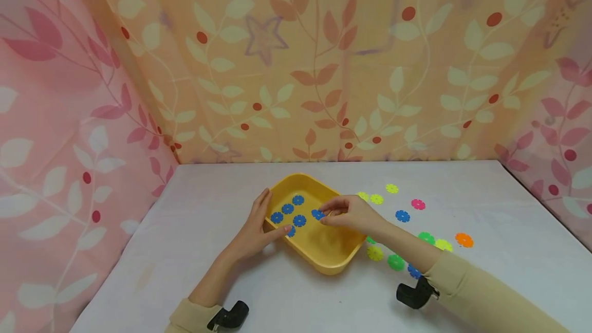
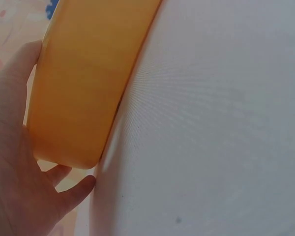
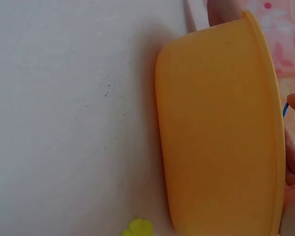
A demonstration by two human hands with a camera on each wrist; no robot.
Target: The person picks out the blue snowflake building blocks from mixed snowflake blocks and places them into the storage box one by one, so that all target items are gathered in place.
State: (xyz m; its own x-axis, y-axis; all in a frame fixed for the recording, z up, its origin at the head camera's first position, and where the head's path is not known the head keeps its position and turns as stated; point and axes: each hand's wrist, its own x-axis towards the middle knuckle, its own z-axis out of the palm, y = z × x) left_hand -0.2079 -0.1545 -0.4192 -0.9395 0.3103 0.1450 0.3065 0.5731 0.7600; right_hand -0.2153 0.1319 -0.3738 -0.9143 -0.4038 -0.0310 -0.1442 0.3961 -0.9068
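Observation:
A yellow plastic tray (image 1: 324, 258) sits on the table with several blue snowflake discs (image 1: 299, 220) lying inside it. My left hand (image 1: 253, 227) holds the tray at its left corner. In the left wrist view, the thumb of this hand (image 2: 12, 128) reaches the rim and the other fingers are around the end wall. My right hand (image 1: 353, 213) is over the tray, pinching a blue snowflake disc (image 1: 317, 214) between thumb and fingers. In the right wrist view, the tray's outer wall (image 3: 219, 128) hides most of that hand, and only a sliver of the blue disc (image 3: 285, 109) shows.
Loose discs lie right of the tray: yellow (image 1: 391, 188), pink (image 1: 418, 204), blue (image 1: 403, 216), orange (image 1: 464, 240) and green (image 1: 395, 262). Some are partly behind the right forearm. A white cloth (image 1: 208, 184) covers the table, and patterned curtains (image 1: 296, 66) stand behind and at both sides.

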